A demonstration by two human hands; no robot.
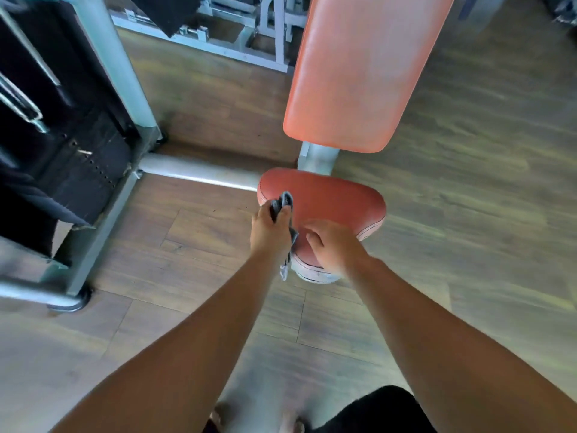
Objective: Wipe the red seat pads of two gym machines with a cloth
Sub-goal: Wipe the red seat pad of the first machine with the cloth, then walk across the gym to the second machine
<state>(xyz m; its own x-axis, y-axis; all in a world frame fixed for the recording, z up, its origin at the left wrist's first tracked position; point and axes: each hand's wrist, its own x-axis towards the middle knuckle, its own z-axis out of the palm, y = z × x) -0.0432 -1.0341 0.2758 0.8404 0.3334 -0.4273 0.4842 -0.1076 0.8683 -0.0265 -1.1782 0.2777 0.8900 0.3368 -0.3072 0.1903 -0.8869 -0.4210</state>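
Your left hand [270, 228] has its fingers clenched round the grey cloth [283, 201], which is bunched at the left edge of the red seat pad [331, 195]. A loose tail of the cloth hangs down past the pad's side. Your right hand [332, 242] lies on the near part of the same pad with bent fingers; I cannot tell whether it grips the front rim or only leans there. The main risk, as I judge it, is coverage. A cloth held in a tight wad meets the vinyl with a small patch only, so your strokes may leave strips unwiped. The part under your right hand will also be missed unless you lift it. The hanging tail could drag on the seat's metal base or the floor [468, 182] and carry grit back onto the pad. The tall back pad [359, 73] stands just beyond the seat, so a long forward stroke could run your knuckles into its post [317, 157]. Spread the cloth flatter before you sweep.
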